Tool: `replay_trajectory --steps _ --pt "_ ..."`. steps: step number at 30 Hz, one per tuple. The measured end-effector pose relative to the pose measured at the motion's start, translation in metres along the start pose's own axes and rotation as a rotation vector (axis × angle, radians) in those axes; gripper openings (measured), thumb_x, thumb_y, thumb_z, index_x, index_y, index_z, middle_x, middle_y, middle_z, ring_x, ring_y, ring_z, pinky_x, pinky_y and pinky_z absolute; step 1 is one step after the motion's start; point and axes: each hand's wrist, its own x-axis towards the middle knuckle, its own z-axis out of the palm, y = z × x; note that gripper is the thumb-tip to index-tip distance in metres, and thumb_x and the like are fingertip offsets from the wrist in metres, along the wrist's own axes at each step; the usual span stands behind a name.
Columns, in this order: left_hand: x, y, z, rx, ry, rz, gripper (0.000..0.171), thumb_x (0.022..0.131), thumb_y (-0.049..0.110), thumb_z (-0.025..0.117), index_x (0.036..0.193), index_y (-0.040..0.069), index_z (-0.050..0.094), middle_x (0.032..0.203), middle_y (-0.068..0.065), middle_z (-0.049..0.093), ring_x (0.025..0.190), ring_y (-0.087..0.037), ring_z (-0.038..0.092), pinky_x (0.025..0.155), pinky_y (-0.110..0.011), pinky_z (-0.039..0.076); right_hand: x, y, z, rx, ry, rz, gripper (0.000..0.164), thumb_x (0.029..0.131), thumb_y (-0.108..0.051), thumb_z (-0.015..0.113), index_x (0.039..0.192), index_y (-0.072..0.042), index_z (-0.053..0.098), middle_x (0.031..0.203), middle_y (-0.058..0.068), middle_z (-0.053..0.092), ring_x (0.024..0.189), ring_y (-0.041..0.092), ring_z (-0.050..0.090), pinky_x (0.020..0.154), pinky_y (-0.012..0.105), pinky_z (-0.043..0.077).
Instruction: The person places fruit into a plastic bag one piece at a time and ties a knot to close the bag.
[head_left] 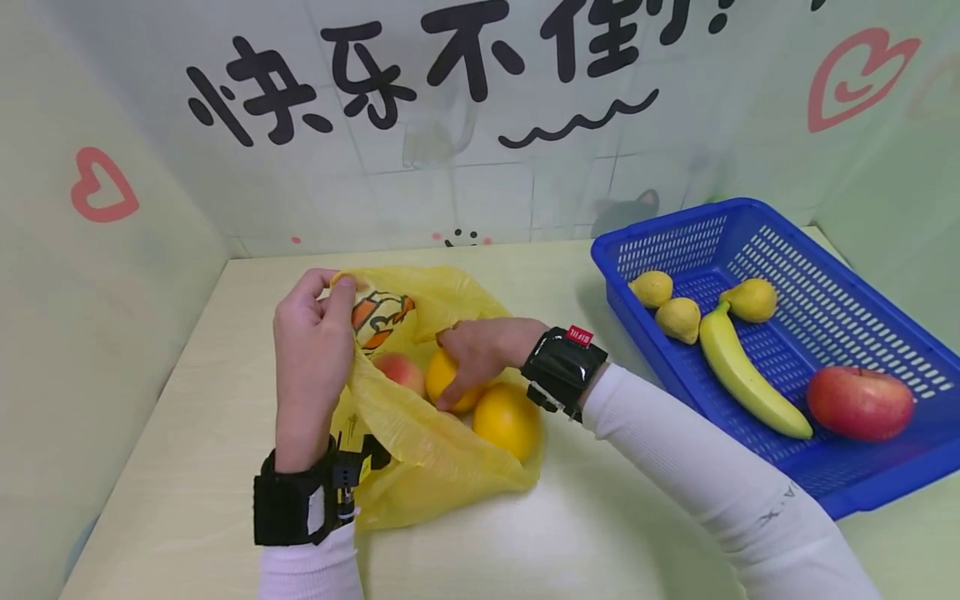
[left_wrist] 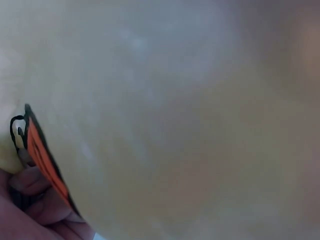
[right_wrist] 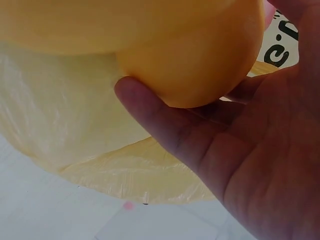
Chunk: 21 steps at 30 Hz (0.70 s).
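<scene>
We start at the far left, where a pink heart (head_left: 105,185) marks the wall beyond the left hand (head_left: 315,358). That hand pinches the rim of a yellow plastic bag (head_left: 427,492) between thumb and fingers, and a black wrist strap (head_left: 292,500) sits just below it. In the left wrist view we see its fingers bunched beside the bag's orange-and-black print (left_wrist: 47,162), with blurred film across most of the rest.

Right of this hand, the bag's mouth gapes, its body resting on the table (head_left: 592,517). Inside, between the two hands, we find a peach (head_left: 397,372), then an orange (head_left: 442,375) gripped by the right hand (head_left: 487,350); the right wrist view shows the thumb curved against its skin. A second orange (head_left: 507,423) lies in the bag just below the right hand, on the near side.

To the right of the right hand and its wrist camera (head_left: 564,367) stands a blue basket (head_left: 825,292). In it we see three small yellow fruits (head_left: 678,320) on the side nearer that hand, a banana (head_left: 750,379) slanting away beside them, and, farthest from the hand, a red apple (head_left: 861,404).
</scene>
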Motion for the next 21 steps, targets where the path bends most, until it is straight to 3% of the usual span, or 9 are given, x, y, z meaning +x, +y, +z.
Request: replay_trajectory --steps 7,10,14,21 --pt "0.000 -0.001 0.000 -0.003 -0.002 -0.006 0.029 0.103 0.029 0.048 0.104 0.006 0.065 0.049 0.007 0.035 0.040 -0.015 0.036 0.045 -0.023 0.039 -0.001 0.001 -0.002 -0.014 -0.010 -0.011 0.078 0.084 -0.066 0.063 0.139 -0.012 0.046 0.116 0.003 0.056 0.107 0.022 0.053 0.096 0.036 0.045" --pt "0.000 -0.001 0.000 -0.004 -0.003 -0.006 0.029 0.103 0.029 0.047 0.104 0.007 0.065 0.049 0.007 0.035 0.040 -0.015 0.036 0.044 -0.023 0.039 -0.004 0.001 -0.004 -0.017 -0.016 -0.016 0.083 0.087 -0.065 0.059 0.147 -0.011 0.041 0.131 0.005 0.056 0.119 0.023 0.052 0.107 0.039 0.042" --pt "0.000 -0.001 0.001 -0.003 -0.002 -0.007 0.028 0.103 0.029 0.047 0.105 0.007 0.065 0.049 0.006 0.034 0.040 -0.015 0.036 0.043 -0.023 0.038 -0.014 0.003 -0.009 -0.029 -0.017 -0.027 0.082 0.091 -0.060 0.057 0.153 -0.013 0.033 0.151 0.007 0.046 0.137 0.024 0.044 0.118 0.042 0.033" --pt "0.000 -0.001 0.001 -0.001 0.001 -0.006 0.028 0.103 0.029 0.047 0.105 0.007 0.065 0.050 0.006 0.034 0.040 -0.015 0.035 0.043 -0.024 0.037 -0.040 0.014 -0.028 -0.032 -0.004 -0.053 0.071 0.093 -0.051 0.060 0.149 -0.014 0.040 0.151 0.006 0.046 0.138 0.024 0.045 0.117 0.042 0.035"
